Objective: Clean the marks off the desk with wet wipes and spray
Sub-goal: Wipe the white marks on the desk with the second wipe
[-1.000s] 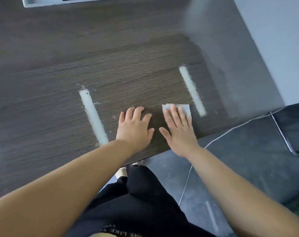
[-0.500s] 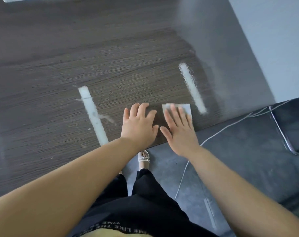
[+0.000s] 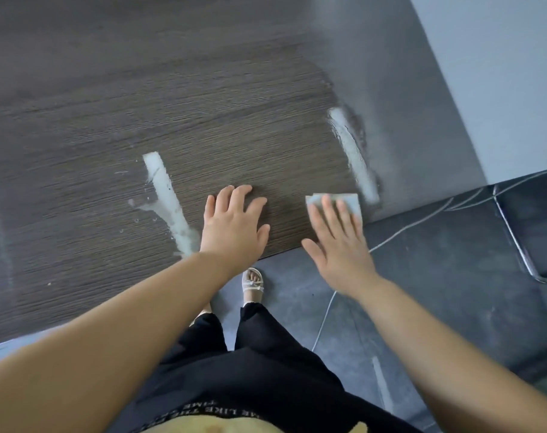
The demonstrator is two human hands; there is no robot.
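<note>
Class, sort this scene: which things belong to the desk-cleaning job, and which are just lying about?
Job: desk; left white mark; right white mark; wipe under the right hand; left hand.
Lying about: white cable and metal frame on the floor.

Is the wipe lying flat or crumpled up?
Flat: the wipe shows straight edges and square corners under the flat right hand.

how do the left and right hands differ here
The left hand lies bare on the desk by the left white mark; the right hand presses a wipe near the right white mark. The right hand's palm overhangs the desk edge; the left hand's does not. Both are flat.
</note>
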